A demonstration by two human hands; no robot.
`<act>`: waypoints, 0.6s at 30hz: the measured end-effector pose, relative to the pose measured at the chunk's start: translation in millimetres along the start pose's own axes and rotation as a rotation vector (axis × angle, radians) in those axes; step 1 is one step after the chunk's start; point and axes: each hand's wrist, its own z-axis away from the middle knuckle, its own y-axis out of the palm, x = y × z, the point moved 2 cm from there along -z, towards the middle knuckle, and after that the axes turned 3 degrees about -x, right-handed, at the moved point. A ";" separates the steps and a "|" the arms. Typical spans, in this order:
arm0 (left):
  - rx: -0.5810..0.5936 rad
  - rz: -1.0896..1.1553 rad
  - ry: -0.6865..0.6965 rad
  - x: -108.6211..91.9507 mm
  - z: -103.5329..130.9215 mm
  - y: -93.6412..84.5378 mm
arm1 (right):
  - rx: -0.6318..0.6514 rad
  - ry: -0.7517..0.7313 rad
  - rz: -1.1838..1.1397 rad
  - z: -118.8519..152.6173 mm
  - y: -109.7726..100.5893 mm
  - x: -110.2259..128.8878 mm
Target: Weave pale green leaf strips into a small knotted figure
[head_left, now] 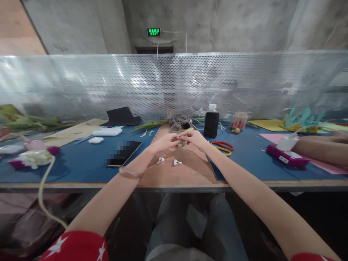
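My left hand (170, 141) and my right hand (193, 139) meet over the bare wooden strip (174, 175) in the middle of the table. Both have their fingers pinched on a small pale green, leaf-like piece (181, 142); the fingers partly hide it. Two white earbuds (161, 160) lie on the wood just below my hands. Right behind them sits a tangle of grey cord (179, 123). Scissors with red and yellow handles (224, 147) rest to the right of my right hand.
A dark phone (124, 154) and a white earbud case (96, 140) lie on the left. A dark bottle (211, 123) and a jar (239, 121) stand at the back right. Purple power strips (288, 156) sit at both sides. Another person's arm (318, 149) rests at the right. A perforated metal screen (185, 83) borders the back.
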 end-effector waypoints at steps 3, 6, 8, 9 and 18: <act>0.004 0.018 0.014 -2.4 0.4 0.2 | -0.024 -0.011 0.015 -0.4 -1.0 0.8; 0.002 0.031 0.020 -3.7 0.3 0.1 | -0.022 -0.021 0.026 -0.5 -0.3 2.8; -0.006 0.039 0.020 -3.7 -0.3 -0.2 | -0.025 -0.026 0.037 -0.5 0.5 4.5; -0.011 0.044 0.018 -3.4 -0.8 -0.3 | -0.033 -0.029 0.042 -0.6 0.8 5.2; -0.011 0.074 0.004 3.2 -5.9 0.7 | -0.106 0.006 -0.029 -0.8 2.8 3.7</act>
